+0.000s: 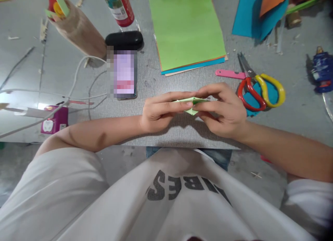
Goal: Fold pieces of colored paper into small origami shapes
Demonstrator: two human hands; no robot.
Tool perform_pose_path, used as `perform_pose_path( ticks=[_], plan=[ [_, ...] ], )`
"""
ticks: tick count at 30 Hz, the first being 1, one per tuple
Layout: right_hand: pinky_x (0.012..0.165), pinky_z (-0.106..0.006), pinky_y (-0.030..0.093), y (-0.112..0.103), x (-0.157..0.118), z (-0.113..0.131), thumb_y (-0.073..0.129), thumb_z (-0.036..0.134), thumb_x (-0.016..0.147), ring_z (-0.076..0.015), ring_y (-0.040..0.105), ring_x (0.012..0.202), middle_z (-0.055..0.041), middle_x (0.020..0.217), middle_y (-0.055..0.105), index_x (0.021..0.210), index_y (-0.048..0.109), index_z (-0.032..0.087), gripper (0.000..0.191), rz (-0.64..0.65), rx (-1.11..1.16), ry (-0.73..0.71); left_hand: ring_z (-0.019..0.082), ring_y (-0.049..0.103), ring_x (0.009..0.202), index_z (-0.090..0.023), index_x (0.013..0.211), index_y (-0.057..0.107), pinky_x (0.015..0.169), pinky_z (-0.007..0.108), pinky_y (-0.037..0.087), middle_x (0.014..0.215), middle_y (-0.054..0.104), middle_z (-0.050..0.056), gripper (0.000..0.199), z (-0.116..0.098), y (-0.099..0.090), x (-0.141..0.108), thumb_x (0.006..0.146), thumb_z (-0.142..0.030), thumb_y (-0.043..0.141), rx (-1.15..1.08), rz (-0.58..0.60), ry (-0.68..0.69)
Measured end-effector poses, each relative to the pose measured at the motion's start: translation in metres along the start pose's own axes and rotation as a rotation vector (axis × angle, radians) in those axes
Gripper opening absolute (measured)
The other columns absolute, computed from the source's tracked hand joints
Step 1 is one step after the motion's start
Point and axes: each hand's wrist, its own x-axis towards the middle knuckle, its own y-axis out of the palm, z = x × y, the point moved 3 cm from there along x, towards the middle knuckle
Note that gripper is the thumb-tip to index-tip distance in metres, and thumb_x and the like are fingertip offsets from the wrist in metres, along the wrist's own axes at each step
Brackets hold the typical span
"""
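Note:
A small folded piece of light green paper (193, 111) is pinched between both hands, just above the table near its front edge. My left hand (165, 109) grips its left side, fingers stretched along it and closed on the paper. On the right side, my right hand (222, 109) holds it between thumb and fingers. The paper's outer ends are partly hidden by the fingers. Behind the hands lies a stack of coloured sheets with a green one (188, 29) on top. Red-and-yellow scissors (253, 78) lie beside my right hand, with a pink-handled tool (230, 74) touching them.
A phone (124, 72), black case (125, 40), bottle (119, 8) and wooden holder (79, 27) stand or lie at the left. White cables cross near a purple box (58, 119). Blue paper (247, 15) and a glue gun (322, 69) are at the right.

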Motion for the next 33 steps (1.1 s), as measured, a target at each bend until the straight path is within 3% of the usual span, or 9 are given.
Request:
perform_pose_path(
  ticks=[3, 7, 11, 15, 21, 27, 33],
  plan=[
    [0.091, -0.059, 0.081, 0.001, -0.003, -0.002, 0.082, 0.043, 0.118, -0.0331, 0.086, 0.110, -0.0076, 0.133, 0.089, 0.126, 0.096, 0.047, 0.016, 0.000, -0.047, 0.051, 0.031, 0.098, 0.131, -0.042, 0.134, 0.093, 0.099, 0.052, 0.086, 0.155, 0.094, 0.005, 0.024, -0.004, 0.003, -0.001, 0.129, -0.058, 0.075, -0.008, -0.032, -0.007],
    [0.088, -0.061, 0.080, 0.002, -0.004, -0.005, 0.088, 0.053, 0.115, -0.0350, 0.085, 0.106, -0.0085, 0.126, 0.089, 0.120, 0.097, 0.049, 0.011, -0.005, -0.059, 0.129, 0.031, 0.100, 0.119, -0.033, 0.116, 0.083, 0.094, 0.052, 0.085, 0.142, 0.098, 0.007, 0.032, -0.002, 0.008, -0.004, 0.122, -0.064, 0.086, -0.011, -0.171, -0.139],
    [0.079, -0.054, 0.078, 0.003, -0.002, 0.000, 0.089, 0.042, 0.116, -0.0309, 0.087, 0.099, -0.0067, 0.125, 0.091, 0.132, 0.097, 0.050, 0.019, -0.086, 0.018, 0.053, 0.029, 0.100, 0.114, -0.032, 0.115, 0.078, 0.088, 0.048, 0.084, 0.134, 0.099, 0.005, 0.032, -0.002, 0.011, -0.005, 0.118, -0.060, 0.093, -0.040, -0.254, -0.093],
    [0.077, -0.049, 0.078, 0.005, -0.001, 0.007, 0.091, 0.032, 0.114, -0.0287, 0.088, 0.099, -0.0050, 0.130, 0.092, 0.139, 0.095, 0.051, 0.032, -0.124, 0.044, 0.001, 0.028, 0.100, 0.112, -0.033, 0.112, 0.083, 0.091, 0.050, 0.085, 0.135, 0.099, 0.005, 0.029, 0.000, 0.009, -0.003, 0.120, -0.060, 0.090, -0.005, -0.225, -0.123],
    [0.087, -0.052, 0.081, 0.007, 0.001, 0.009, 0.088, 0.025, 0.112, -0.0322, 0.091, 0.113, -0.0056, 0.134, 0.093, 0.141, 0.095, 0.049, 0.038, -0.142, 0.059, 0.029, 0.027, 0.099, 0.108, -0.032, 0.104, 0.088, 0.085, 0.045, 0.081, 0.129, 0.100, 0.006, 0.028, 0.000, 0.005, 0.001, 0.115, -0.057, 0.096, 0.001, -0.197, -0.115],
    [0.107, -0.057, 0.080, 0.012, -0.002, 0.006, 0.083, 0.031, 0.113, -0.0345, 0.091, 0.124, -0.0083, 0.146, 0.091, 0.148, 0.092, 0.042, 0.038, -0.009, -0.004, 0.095, 0.026, 0.098, 0.111, -0.033, 0.110, 0.089, 0.093, 0.045, 0.081, 0.130, 0.100, 0.005, 0.013, -0.001, 0.007, 0.003, 0.117, -0.043, 0.095, 0.008, -0.209, -0.045],
    [0.111, -0.060, 0.078, 0.010, -0.006, 0.002, 0.084, 0.040, 0.111, -0.0368, 0.088, 0.129, -0.0096, 0.151, 0.087, 0.157, 0.086, 0.043, 0.046, 0.050, 0.025, 0.108, 0.028, 0.096, 0.113, -0.031, 0.114, 0.085, 0.092, 0.050, 0.082, 0.128, 0.097, 0.008, 0.041, 0.010, 0.010, -0.002, 0.115, -0.071, 0.092, 0.038, -0.231, -0.173]
  ],
)
